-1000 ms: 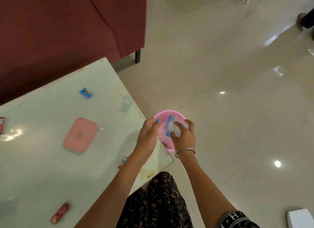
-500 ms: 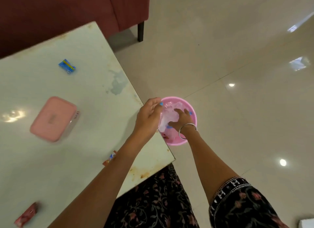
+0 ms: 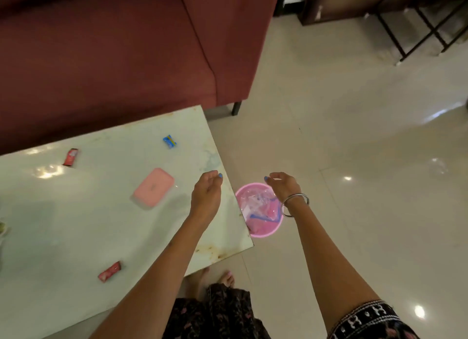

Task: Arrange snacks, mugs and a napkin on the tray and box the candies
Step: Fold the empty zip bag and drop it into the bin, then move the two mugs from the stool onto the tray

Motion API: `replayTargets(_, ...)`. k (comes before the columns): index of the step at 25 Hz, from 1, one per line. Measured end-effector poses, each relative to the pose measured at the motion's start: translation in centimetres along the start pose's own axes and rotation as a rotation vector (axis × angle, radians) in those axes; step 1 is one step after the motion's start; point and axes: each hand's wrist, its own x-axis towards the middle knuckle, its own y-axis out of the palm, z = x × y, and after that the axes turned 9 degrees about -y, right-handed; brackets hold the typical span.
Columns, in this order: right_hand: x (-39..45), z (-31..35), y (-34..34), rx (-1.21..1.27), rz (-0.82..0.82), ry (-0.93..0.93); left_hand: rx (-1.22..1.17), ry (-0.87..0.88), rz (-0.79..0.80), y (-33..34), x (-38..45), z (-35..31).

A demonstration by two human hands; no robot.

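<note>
A pink lidded box (image 3: 153, 187) lies on the pale glass table (image 3: 76, 224). Around it lie wrapped candies: a blue one (image 3: 169, 141) at the far side, a red one (image 3: 71, 157) to the far left and another red one (image 3: 110, 272) near the front. My left hand (image 3: 206, 193) hovers over the table's right edge, fingers loosely curled, holding nothing. My right hand (image 3: 282, 185) hangs above a pink bin (image 3: 263, 231) on the floor, also with nothing in it. Crumpled clear and blue plastic (image 3: 257, 203) lies inside the bin.
A dark red sofa (image 3: 114, 47) stands behind the table. Glossy floor tiles (image 3: 354, 149) spread to the right. Black metal furniture legs (image 3: 405, 30) stand at the far right. My feet (image 3: 215, 278) show below the table's corner.
Both hands have come up out of the pink bin, leaving the plastic in it. My view has tilted up, showing more of the sofa and table.
</note>
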Motion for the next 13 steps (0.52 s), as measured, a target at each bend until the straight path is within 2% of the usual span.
replayTargets(3,-3.0,5.4,-0.2,0.056,-0.11,-0.174,-0.103,0.009,-0.104,-3.9,-2.3,-1.6)
replayTargets(6,-6.1,9.9,1.5,0.048,-0.146,-0.31,-0.184,0.041,-0.243,-8.8,-4.0,-2.3)
replayTargets(13,-13.6,17.6,10.0,0.045,-0.072,-0.503,-0.312,0.111,-0.478,-22.3,-7.8,0.1)
